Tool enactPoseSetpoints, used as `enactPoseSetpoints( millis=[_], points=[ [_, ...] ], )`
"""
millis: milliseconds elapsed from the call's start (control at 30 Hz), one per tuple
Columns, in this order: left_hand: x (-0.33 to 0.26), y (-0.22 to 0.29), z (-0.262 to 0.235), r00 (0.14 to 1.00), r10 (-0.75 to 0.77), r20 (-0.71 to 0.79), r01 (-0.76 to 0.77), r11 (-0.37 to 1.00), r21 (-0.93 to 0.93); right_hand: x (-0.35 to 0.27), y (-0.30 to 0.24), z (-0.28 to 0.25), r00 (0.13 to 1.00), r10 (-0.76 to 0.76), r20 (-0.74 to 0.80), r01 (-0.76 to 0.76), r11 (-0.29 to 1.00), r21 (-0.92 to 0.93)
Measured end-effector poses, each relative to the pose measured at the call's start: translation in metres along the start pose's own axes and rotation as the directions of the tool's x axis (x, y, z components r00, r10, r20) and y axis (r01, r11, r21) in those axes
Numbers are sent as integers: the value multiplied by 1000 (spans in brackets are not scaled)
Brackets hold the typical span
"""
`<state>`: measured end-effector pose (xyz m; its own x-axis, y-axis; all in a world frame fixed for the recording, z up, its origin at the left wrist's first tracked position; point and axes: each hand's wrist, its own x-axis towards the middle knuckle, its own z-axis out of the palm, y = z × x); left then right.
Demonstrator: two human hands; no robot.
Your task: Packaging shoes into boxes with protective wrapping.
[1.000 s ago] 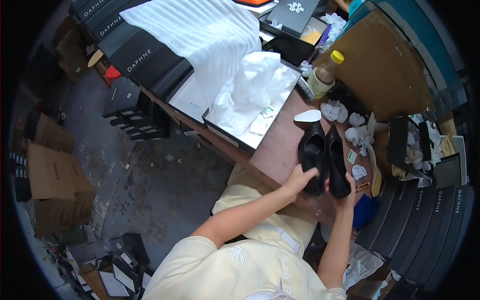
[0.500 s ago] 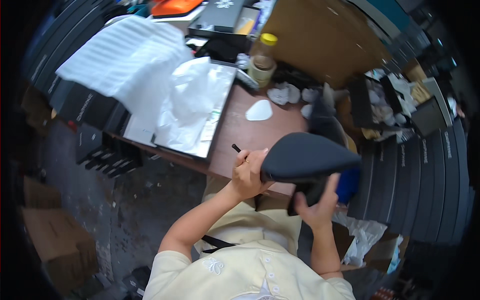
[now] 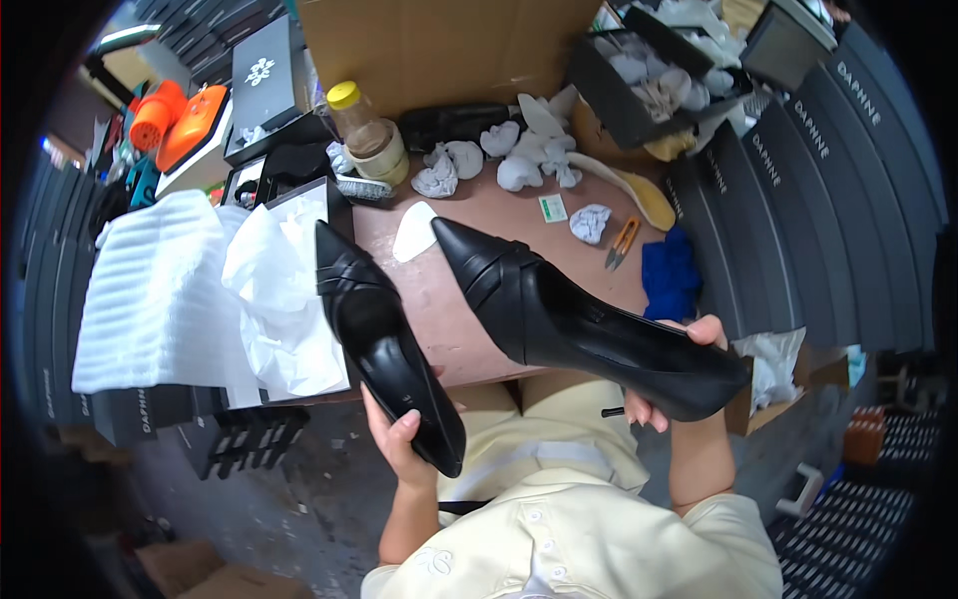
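In the head view, your left hand point(image 3: 404, 444) is wrapped around the heel end of a black pointed shoe point(image 3: 384, 344), fingers curled up over its back edge, so the shoe rises from your palm with its toe aimed away from you and a little to the left, over the near edge of the brown table point(image 3: 519, 215). Your right hand point(image 3: 669, 384) grips the heel end of the second black shoe point(image 3: 579, 319), fingertips showing above its top line and the thumb side tucked beneath; this shoe lies almost level, its sharp toe reaching left and far, toward the middle of the table. The two shoes are held apart, left one just left of the other's toe, and both sit above your lap and the near table edge rather than resting on anything. Left of the left shoe, crumpled white tissue paper point(image 3: 284, 299) spills from an open box, with a white foam sheet point(image 3: 150, 290) further left. A white insole piece point(image 3: 412, 232) lies on the table between the two toes. Further off sit wads of white paper point(image 3: 499, 150), a yellow-capped jar point(image 3: 361, 125), small snips with orange handles point(image 3: 621, 243) and a blue cloth point(image 3: 671, 278) at the right edge.
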<state>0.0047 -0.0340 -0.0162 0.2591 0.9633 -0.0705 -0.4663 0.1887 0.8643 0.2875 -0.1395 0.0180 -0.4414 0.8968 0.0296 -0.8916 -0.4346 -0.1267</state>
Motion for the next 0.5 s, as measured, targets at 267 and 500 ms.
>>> enactPoseSetpoints(
  millis=[267,500],
  points=[
    [-3,-13,-7,995,-100,11,100,994,38,5,13,3,999,-31,-10,32,996,81],
    [-5,-17,-2,993,-118,10,118,992,-37,4,14,-10,998,-60,17,58,995,81]
  ],
)
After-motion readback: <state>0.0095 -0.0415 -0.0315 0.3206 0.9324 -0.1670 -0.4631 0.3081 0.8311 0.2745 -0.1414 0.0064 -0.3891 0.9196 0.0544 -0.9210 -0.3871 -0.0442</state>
